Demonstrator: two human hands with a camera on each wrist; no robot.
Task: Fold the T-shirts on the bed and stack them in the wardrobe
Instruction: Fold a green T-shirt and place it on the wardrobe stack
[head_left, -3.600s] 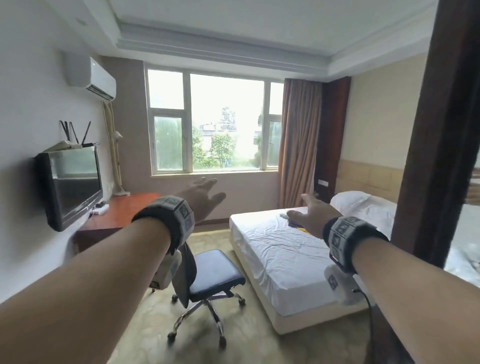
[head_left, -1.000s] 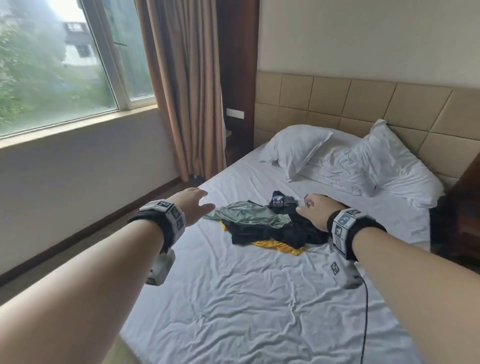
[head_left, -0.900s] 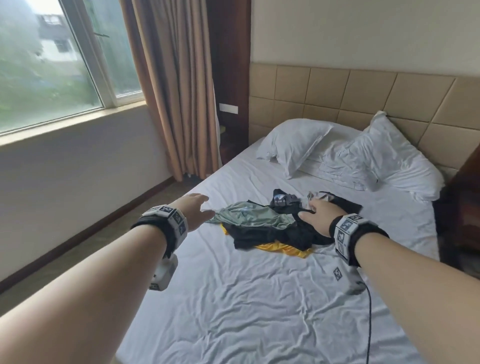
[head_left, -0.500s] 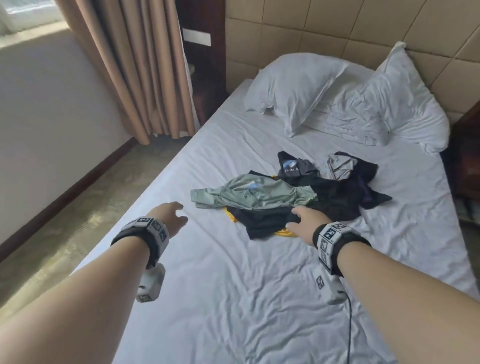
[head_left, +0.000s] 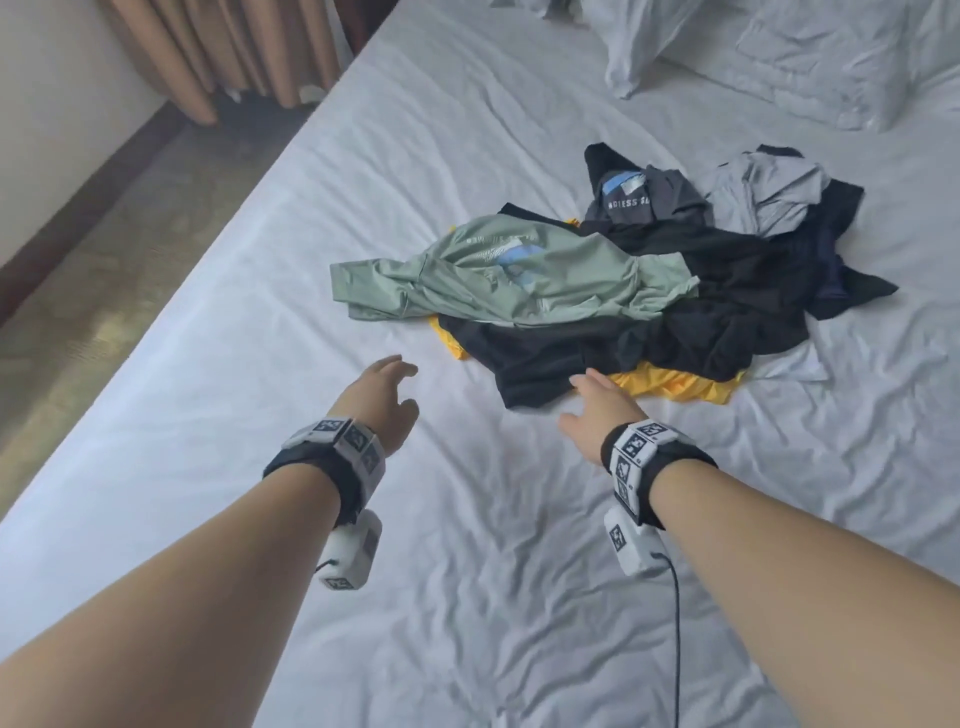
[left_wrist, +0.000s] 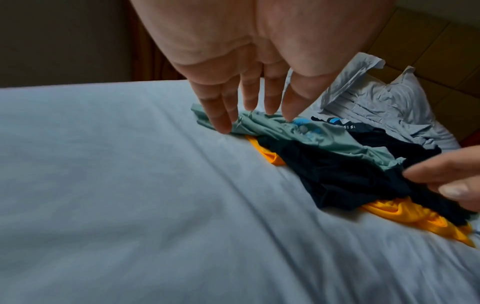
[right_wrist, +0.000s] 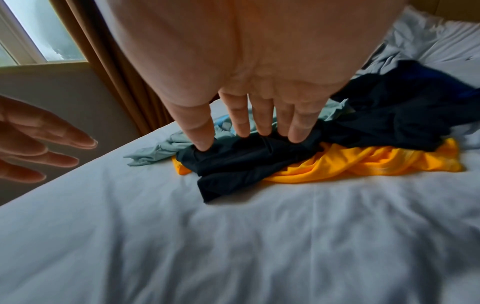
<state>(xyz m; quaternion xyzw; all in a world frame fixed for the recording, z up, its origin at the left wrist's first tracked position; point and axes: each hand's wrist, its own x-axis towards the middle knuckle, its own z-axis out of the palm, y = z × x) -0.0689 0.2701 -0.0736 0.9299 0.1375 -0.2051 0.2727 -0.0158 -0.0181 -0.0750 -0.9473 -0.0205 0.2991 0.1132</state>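
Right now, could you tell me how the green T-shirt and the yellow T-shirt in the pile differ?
The green T-shirt lies on top of the pile, mostly exposed; the yellow T-shirt sits underneath, only its edges showing. The green one carries a blue print; no print shows on the yellow one. Both are crumpled, unfolded, on the bed.
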